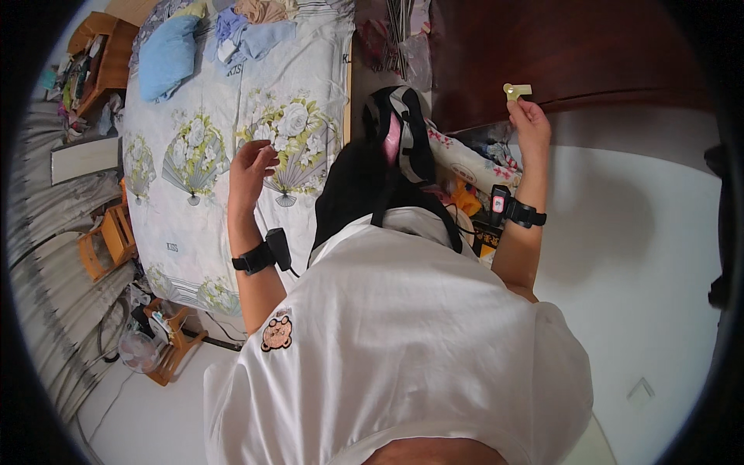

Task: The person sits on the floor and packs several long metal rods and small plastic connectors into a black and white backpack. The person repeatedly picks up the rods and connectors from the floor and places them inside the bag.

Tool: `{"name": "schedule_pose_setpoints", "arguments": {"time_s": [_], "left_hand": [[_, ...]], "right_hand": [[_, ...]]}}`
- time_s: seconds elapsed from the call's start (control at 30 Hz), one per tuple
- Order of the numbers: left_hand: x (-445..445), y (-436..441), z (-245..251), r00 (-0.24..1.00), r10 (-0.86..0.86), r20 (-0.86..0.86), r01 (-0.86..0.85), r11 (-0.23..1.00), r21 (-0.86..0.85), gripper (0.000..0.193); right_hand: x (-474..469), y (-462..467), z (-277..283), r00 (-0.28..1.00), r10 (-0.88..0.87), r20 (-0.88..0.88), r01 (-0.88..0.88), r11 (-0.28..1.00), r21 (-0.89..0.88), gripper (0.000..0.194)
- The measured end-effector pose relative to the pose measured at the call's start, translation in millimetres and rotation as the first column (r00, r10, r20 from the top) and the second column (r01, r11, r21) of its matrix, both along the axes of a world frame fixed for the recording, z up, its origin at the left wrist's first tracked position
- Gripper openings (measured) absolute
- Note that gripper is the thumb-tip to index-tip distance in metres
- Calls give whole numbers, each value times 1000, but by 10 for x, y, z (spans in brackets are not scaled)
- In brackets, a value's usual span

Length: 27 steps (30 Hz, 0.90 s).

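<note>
My right hand (pixel 530 119) is raised in front of the dark red-brown wooden furniture panel (pixel 558 52). Pinched at its fingertips is a small pale yellow-green plastic piece (pixel 523 90) with a rounded end and a short bar to the right. Over the floral bedsheet (pixel 192 157), my left hand (pixel 253 165) hovers with loosely bent, parted fingers and no visible object in it. Each forearm wears a black strap with a small device; the right device (pixel 499 203) has a pinkish label, while the left device (pixel 278 249) is plain black.
On the bed lie a blue pillow (pixel 168 58) and crumpled clothes (pixel 256 35). A black-and-grey bag (pixel 415 133) stands by the bed's edge, near metal rods (pixel 398 35) and a rolled floral fabric (pixel 471 160). Wooden chairs (pixel 113 235) and a fan (pixel 139 351) are at left.
</note>
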<state>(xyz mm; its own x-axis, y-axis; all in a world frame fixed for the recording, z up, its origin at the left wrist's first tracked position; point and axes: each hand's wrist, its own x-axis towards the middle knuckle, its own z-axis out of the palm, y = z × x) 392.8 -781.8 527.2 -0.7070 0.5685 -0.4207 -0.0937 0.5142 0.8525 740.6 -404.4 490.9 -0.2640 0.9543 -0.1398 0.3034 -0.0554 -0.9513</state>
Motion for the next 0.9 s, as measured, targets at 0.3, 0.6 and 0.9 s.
{"name": "schedule_pose_setpoints", "arguments": {"time_s": [0.3, 0.6, 0.9], "left_hand": [[-177, 971, 457, 967, -225, -115, 234, 970, 71, 31], [-549, 1800, 316, 849, -512, -130, 518, 855, 17, 29], [-1441, 1704, -463, 536, -627, 565, 830, 513, -218, 31]], "right_hand": [[34, 17, 10, 988, 97, -122, -93, 995, 35, 33], [59, 11, 132, 990, 98, 97, -112, 983, 144, 31], [-37, -76, 79, 947, -140, 288, 118, 989, 93, 29]]}}
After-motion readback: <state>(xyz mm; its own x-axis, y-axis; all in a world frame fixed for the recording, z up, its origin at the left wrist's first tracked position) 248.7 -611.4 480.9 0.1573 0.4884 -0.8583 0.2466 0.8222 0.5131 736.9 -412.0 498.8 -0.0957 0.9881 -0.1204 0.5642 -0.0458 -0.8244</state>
